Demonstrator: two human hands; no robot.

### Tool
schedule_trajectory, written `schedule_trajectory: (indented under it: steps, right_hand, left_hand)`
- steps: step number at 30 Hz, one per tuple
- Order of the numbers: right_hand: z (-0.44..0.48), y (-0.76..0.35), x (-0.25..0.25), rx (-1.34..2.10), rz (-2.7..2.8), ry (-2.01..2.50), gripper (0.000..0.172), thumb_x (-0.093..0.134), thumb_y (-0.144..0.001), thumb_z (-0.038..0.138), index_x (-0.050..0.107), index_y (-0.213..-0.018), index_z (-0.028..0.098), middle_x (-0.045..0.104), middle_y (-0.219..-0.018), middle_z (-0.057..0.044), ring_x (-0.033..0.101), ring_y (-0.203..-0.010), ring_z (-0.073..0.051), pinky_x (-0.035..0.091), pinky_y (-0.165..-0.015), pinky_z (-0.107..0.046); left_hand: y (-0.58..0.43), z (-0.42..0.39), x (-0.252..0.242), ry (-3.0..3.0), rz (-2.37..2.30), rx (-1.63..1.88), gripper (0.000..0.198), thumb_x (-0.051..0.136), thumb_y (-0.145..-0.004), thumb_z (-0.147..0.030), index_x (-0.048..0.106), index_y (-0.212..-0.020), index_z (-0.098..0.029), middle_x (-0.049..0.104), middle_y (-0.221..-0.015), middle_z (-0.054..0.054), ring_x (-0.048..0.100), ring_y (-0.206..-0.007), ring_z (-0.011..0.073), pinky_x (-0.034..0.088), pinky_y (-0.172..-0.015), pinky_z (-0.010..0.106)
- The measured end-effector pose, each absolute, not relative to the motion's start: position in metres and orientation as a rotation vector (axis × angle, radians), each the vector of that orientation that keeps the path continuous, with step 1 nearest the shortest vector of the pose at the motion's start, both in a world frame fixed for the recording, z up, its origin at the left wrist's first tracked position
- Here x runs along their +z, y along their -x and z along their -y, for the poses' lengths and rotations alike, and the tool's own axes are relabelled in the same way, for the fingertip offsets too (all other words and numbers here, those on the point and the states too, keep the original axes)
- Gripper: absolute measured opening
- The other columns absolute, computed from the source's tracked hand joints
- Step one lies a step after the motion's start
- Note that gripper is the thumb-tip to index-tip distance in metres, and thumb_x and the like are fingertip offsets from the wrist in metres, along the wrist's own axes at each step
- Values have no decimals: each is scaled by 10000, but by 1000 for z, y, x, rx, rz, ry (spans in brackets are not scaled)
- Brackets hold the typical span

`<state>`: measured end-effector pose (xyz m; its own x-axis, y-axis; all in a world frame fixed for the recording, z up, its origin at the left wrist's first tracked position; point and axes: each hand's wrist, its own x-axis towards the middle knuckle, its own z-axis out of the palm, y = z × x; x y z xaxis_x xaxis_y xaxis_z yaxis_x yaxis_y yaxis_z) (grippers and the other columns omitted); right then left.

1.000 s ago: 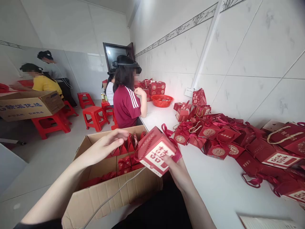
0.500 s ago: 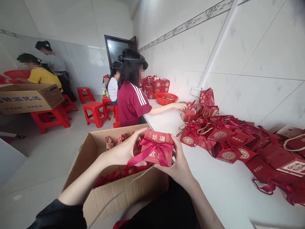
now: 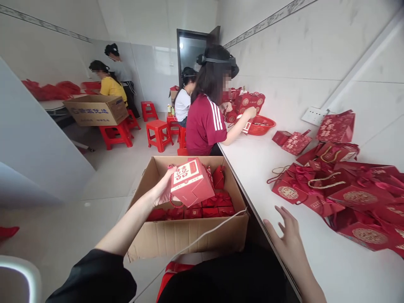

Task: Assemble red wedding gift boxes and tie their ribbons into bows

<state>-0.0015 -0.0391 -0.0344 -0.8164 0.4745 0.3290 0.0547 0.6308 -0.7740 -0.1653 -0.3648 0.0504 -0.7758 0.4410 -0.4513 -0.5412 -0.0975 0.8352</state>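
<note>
A red gift box [image 3: 193,185] with a cream label and gold-and-red lettering is tilted in my left hand [image 3: 162,189], whose fingers grip its left side. A twisted red cord hangs under it. Below it stands an open cardboard carton [image 3: 189,235] with rows of red gift boxes [image 3: 217,202] inside. My right hand [image 3: 285,235] holds nothing, fingers spread, over the near edge of the white table [image 3: 252,176]. Nearest to that hand lies a heap of red gift boxes [image 3: 315,189] with ribbons and cord handles.
A person in a maroon shirt [image 3: 205,126] sits at the table ahead, by a red plastic basket [image 3: 260,126]. A thin white cable [image 3: 202,235] crosses before the carton. Red stools [image 3: 158,134] and another carton [image 3: 94,111] stand at the left.
My right hand has let go of the gift box and moved right to the table's edge. My left hand keeps a box, now turned with its labelled face showing. The view has swung left.
</note>
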Motion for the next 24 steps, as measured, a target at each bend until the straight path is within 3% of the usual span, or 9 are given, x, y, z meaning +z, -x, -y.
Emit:
schedule_trajectory:
  steps: [5,9,12,17,20,24]
  right_hand:
    - [6,-27,-79,707,2460,613,783,363,-767,744,515,-1203,113,436,-1281,-262,372,-1287,-435,430,-931,-618]
    - [-5,-44,-115,522,2502,615,831,315,-778,776,515,-1206,92,471,-1229,-269,441,-1223,-448,483,-867,-595]
    - [-5,-49,-128,328,2517,443,788,263,-835,732,514,-1185,72,487,-1221,-264,506,-1156,-426,491,-883,-568]
    - [0,-47,-125,46,2475,283,655,226,-922,592,523,-1138,50,517,-1161,-254,558,-1074,-396,520,-848,-522]
    - [2,-46,-121,-34,2455,245,631,225,-935,557,535,-1112,36,524,-1130,-256,574,-1030,-393,533,-819,-513]
    - [3,-45,-119,-76,2449,235,613,234,-941,535,548,-1092,31,529,-1111,-257,580,-1009,-390,541,-800,-508]
  left_hand:
    - [163,373,53,215,-1472,1988,539,424,-833,-640,562,-1058,-170,693,-729,47,661,-604,185,566,-541,307]
    - [172,379,41,96,-1623,1930,623,419,-791,-698,542,-1119,-183,707,-883,78,684,-778,223,572,-658,339]
    - [189,385,17,-48,-2013,1844,676,467,-746,-718,539,-1134,-171,685,-1024,115,655,-958,272,538,-829,406]
    - [223,394,-40,-98,-2454,1716,807,804,-554,-409,440,-1223,-143,568,-1218,162,539,-1158,327,411,-1011,475]
    - [237,401,-74,-123,-2560,1649,873,807,-512,-250,389,-1270,-143,483,-1289,164,464,-1234,356,382,-1026,516]
    - [248,411,-113,-216,-2610,1535,827,762,-526,-165,409,-1274,-152,483,-1269,151,447,-1245,372,413,-997,520]
